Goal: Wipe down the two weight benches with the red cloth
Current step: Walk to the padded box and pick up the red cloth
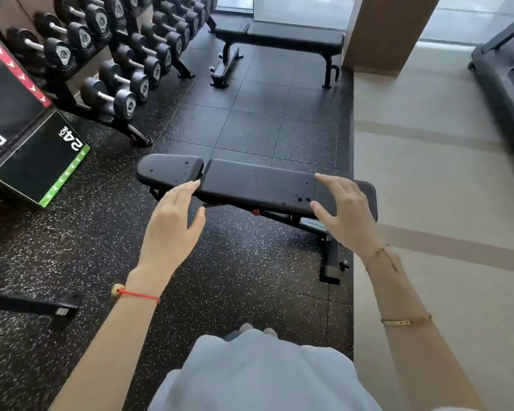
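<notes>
Near black padded weight bench (258, 185) lies crosswise ahead. Left hand (172, 221) and right hand (343, 212) raised before it, fingers straight, holding nothing. 2nd black flat bench (291, 37) beyond, near dumbbell rack (110, 63).

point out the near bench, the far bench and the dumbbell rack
near bench (258, 182), head view, on the long back pad
far bench (294, 38), head view, on the top of its pad
dumbbell rack (137, 134), head view, on the foot of its frame
</notes>
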The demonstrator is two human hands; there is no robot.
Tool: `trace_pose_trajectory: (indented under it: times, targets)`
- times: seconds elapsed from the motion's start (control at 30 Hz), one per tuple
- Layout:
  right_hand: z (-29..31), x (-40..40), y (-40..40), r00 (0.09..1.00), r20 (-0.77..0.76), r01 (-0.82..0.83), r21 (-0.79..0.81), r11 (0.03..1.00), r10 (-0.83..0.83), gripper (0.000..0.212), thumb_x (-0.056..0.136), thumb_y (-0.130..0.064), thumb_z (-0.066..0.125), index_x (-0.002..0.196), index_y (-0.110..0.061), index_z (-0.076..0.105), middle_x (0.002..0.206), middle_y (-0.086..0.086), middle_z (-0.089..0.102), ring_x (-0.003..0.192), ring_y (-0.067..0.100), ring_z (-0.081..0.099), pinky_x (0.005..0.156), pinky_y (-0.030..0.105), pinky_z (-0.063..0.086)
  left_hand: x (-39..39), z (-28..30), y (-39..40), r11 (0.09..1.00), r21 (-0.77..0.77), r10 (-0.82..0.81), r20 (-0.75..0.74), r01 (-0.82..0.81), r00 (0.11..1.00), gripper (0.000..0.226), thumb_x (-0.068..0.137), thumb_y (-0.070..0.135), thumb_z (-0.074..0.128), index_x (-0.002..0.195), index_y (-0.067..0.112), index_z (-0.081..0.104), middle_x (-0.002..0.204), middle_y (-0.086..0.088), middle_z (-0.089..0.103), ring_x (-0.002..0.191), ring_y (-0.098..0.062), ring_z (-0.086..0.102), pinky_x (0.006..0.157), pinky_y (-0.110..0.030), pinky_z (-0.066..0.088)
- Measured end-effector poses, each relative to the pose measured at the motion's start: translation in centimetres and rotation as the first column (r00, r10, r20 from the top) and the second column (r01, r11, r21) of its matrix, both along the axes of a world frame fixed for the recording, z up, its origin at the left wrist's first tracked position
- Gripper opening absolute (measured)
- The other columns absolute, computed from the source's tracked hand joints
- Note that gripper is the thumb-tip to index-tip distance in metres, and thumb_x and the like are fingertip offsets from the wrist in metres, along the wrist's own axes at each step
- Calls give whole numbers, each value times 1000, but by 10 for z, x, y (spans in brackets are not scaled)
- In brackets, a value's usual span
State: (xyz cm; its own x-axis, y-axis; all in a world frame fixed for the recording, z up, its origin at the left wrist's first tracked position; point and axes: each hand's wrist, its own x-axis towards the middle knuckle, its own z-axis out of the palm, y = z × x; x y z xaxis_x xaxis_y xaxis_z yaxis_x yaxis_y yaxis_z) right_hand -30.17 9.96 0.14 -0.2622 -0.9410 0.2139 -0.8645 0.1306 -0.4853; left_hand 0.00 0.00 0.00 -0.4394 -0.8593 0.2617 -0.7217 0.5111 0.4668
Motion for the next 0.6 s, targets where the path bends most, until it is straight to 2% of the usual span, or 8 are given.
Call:
trace_pose_trajectory:
  times: [0.43,0.6]
  targets:
    - [-2,21,-36,988,-14,-152,50,987,153,53,93,-27,61,142,-18,45,140,-1,52,136,19,39,115,42,29,18,-5,11,979,45,200,-15,-199,980,48,98,20,54,144,12,45,144,-6,51,136,-17,43,115,-27,29]
    - [-7,46,-64,960,12,-279,73,958,279,52,93,-27,60,142,-17,45,140,-1,51,136,18,38,117,37,25,47,-15,27,937,76,341,1,-340,940,47,99,22,54,144,13,45,144,-5,51,137,-17,42,116,-32,33]
